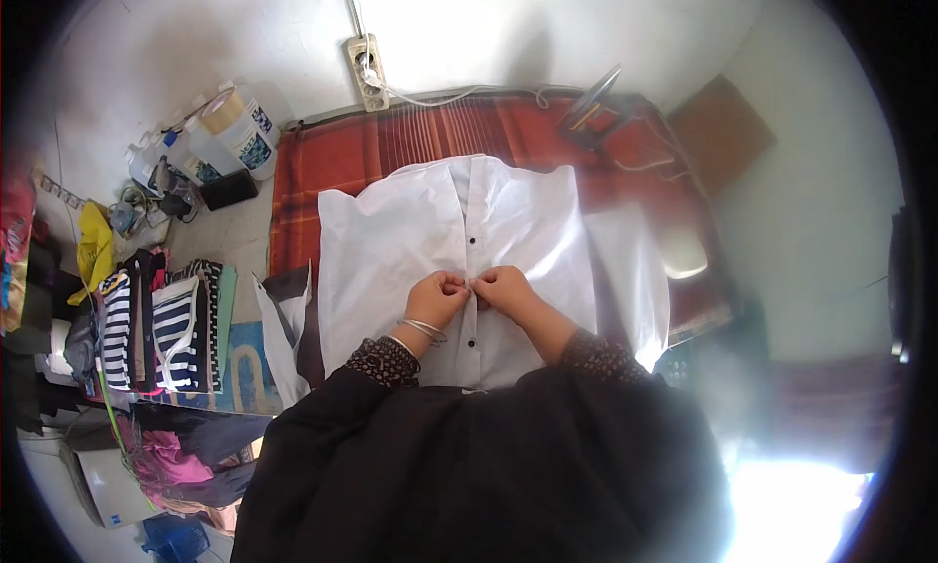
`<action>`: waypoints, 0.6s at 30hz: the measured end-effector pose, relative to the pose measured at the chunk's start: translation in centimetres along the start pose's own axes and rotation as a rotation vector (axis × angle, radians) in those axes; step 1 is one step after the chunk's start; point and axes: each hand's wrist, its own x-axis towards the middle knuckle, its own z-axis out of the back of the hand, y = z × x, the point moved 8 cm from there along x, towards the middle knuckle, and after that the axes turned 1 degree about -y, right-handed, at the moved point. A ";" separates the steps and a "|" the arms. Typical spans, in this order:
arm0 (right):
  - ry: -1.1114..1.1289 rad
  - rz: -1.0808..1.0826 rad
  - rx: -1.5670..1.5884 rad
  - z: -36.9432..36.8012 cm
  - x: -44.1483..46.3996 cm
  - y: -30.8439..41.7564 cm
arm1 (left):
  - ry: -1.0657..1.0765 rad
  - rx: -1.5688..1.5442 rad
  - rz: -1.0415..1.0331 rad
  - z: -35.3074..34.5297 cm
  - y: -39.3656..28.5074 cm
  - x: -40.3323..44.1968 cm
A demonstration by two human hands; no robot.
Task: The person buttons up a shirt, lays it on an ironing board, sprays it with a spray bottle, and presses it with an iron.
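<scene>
A white shirt (391, 231) lies front side up on a red plaid cloth (327, 158), its sleeves spread to the sides. Dark buttons run down its front edge; one button (473, 240) shows above my hands and another (472, 343) below them. My left hand (440, 297), with bangles at the wrist, pinches the front edge of the shirt. Close beside it on the right, my right hand (500, 288) pinches the same edge. The fingertips of both hands nearly meet and hide the part of the edge between them.
An iron (594, 109) stands at the back right of the cloth. A power strip (367, 73) hangs on the wall, with a white cable running right. Bottles (234, 133) stand at the back left, folded clothes (176, 329) at the left. A white object (683, 254) lies right.
</scene>
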 end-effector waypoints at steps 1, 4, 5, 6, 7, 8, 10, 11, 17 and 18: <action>0.001 0.000 -0.003 0.1 -0.4 0.5 | -0.005 0.059 -0.068 0.0 -0.7 0.0; 0.009 -0.018 0.033 0.3 -1.1 0.8 | -0.019 0.118 -0.108 0.2 -2.2 -0.3; -0.016 0.001 0.008 0.4 -0.7 0.3 | -0.017 0.118 -0.106 0.1 -2.3 -0.4; -0.040 0.020 -0.017 0.5 -0.4 0.1 | -0.020 0.128 -0.140 0.1 -2.6 -0.4; -0.040 0.020 -0.016 0.4 -0.2 -0.3 | -0.024 0.139 -0.173 0.2 -2.9 -0.5; -0.050 0.025 -0.031 0.3 0.0 -0.6 | -0.025 0.140 -0.172 0.3 -2.9 -0.4; -0.056 0.029 -0.044 0.2 0.0 -0.6 | 0.072 0.193 -0.092 -0.1 -2.1 -0.1; -0.075 0.068 -0.048 0.3 -0.1 -0.3 | 0.071 0.194 -0.089 0.0 -1.9 0.1; -0.082 0.082 -0.004 0.3 -0.1 -1.1 | 0.210 0.357 -0.174 -1.5 -1.4 1.1; -0.089 0.087 0.004 0.4 -0.2 -1.1 | 0.198 0.339 -0.209 -1.6 -1.3 1.2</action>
